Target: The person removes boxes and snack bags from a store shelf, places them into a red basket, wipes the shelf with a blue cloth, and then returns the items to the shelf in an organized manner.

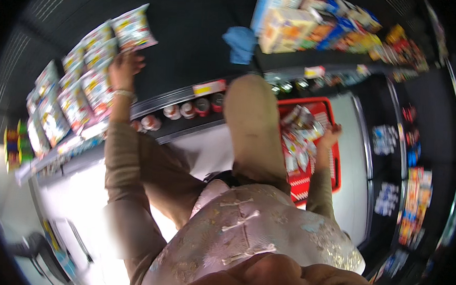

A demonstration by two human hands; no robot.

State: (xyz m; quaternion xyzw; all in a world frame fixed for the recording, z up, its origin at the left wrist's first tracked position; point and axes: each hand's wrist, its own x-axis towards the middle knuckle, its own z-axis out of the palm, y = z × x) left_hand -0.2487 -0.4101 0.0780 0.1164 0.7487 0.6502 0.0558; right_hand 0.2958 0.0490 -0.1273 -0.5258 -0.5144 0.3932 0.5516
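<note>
My left hand (125,69) is at the lower edge of a glossy snack bag (131,27) on the dark shelf. Its fingers look bent and partly spread, but blur hides whether they grip the bag. Several similar bags (93,87) stand in rows just left of this hand. Low on my right is a red plastic shopping basket (336,163) with wrapped packets (299,142) inside. Over the basket's right side lies my right hand (330,136), close to the packets and the rim. Whether it grips anything is not clear.
A blue cloth-like item (240,44) lies beside boxes (286,31) and colourful packets on the shelf. Jars or cans (203,105) line the level below. My raised knee (251,105) comes between the shelf and basket. More stocked shelves (414,202) stand at right.
</note>
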